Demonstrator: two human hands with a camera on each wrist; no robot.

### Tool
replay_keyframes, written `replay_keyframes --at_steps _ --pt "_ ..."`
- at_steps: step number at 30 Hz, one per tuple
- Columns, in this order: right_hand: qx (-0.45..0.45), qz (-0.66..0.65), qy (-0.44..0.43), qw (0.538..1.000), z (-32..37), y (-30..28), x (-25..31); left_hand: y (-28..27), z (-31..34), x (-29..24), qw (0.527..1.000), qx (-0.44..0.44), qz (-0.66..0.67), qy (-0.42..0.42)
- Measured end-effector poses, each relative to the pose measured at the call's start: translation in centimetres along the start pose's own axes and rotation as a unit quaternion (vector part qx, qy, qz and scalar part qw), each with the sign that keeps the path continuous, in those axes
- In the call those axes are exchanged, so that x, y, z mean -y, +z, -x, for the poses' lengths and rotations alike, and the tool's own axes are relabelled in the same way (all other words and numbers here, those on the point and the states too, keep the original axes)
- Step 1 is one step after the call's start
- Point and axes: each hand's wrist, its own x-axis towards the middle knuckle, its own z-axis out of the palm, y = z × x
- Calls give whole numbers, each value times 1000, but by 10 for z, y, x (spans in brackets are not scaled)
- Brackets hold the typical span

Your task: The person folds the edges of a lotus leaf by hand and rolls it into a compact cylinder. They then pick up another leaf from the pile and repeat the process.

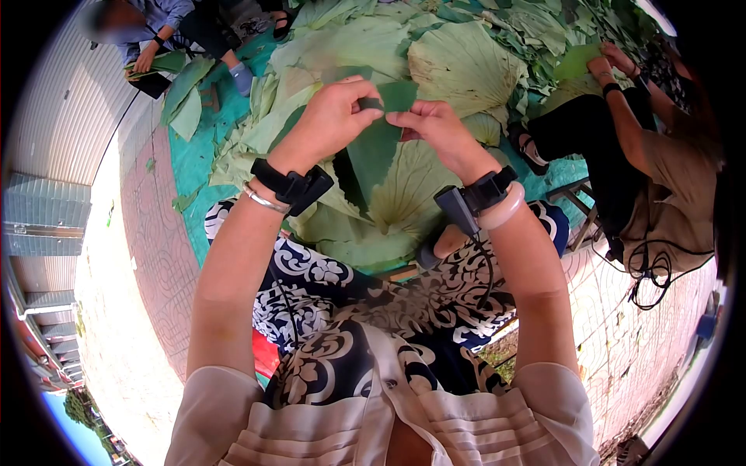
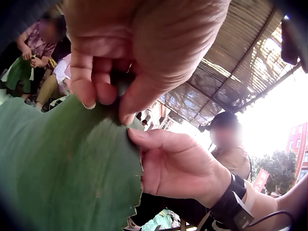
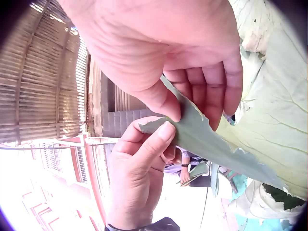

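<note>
A green lotus leaf (image 1: 373,155) with a ragged torn edge hangs between my two hands in the head view. My left hand (image 1: 330,116) pinches it near the top between thumb and curled fingers. Just to the right, my right hand (image 1: 444,133) pinches the same leaf, thumb on the near face. In the left wrist view the leaf (image 2: 67,163) spreads wide below the left fingers, and both thumb tips come close together at its edge. The right wrist view shows the jagged leaf edge (image 3: 207,137) running down and right from both hands.
Large pale lotus leaves (image 1: 466,66) lie heaped on a teal tarp (image 1: 183,155) in front of my knees. One person (image 1: 167,35) sits at the far left holding leaves; another (image 1: 637,140) sits close on the right, also handling a leaf. Brick paving (image 1: 144,210) borders the tarp.
</note>
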Motion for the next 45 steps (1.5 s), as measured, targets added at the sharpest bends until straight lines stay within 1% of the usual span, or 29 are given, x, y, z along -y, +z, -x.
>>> replay_keyframes --at_steps 1,5,7,8,11,14,17,20,23,26,29,32,35,38,41,44,45 --pt "-4 3 -1 1000 0 1 1 -1 0 -1 1000 8 -2 -7" --pt "-7 36 4 999 8 7 9 -3 -2 -2 994 53 -92 -17" --pt "-9 34 -3 999 5 8 0 -2 -1 0 990 64 -126 -11" --pt "-9 33 -7 999 3 8 -3 -1 0 1 991 56 -123 -2" --pt "-21 119 -2 993 3 8 -5 3 3 4 992 41 -119 19" --pt "-37 130 -77 988 6 11 -9 6 6 5 991 41 -125 25" --pt "-33 111 -86 990 3 10 -17 8 9 3 992 37 -116 26" --pt "-41 84 -72 993 1 10 -22 8 11 -2 995 29 -91 14" --pt "-48 84 -34 995 5 13 -14 9 13 -2 997 17 -69 12" --pt "-43 48 -35 997 4 11 -19 7 15 -1 997 14 -71 13" --pt "-22 67 -25 997 12 13 -8 7 15 7 997 12 -77 19" --pt "-3 116 8 993 10 12 -11 7 16 3 997 8 -78 18" --pt "-9 119 16 993 11 14 -8 7 17 2 997 11 -74 15" --pt "-11 79 14 997 9 14 -12 7 17 1 997 14 -75 17" --pt "-9 74 25 997 8 14 -13 7 17 3 997 16 -73 21" --pt "2 66 14 998 6 16 -17 6 17 8 998 19 -64 19" --pt "2 80 18 997 8 16 -13 6 16 8 998 20 -61 16"
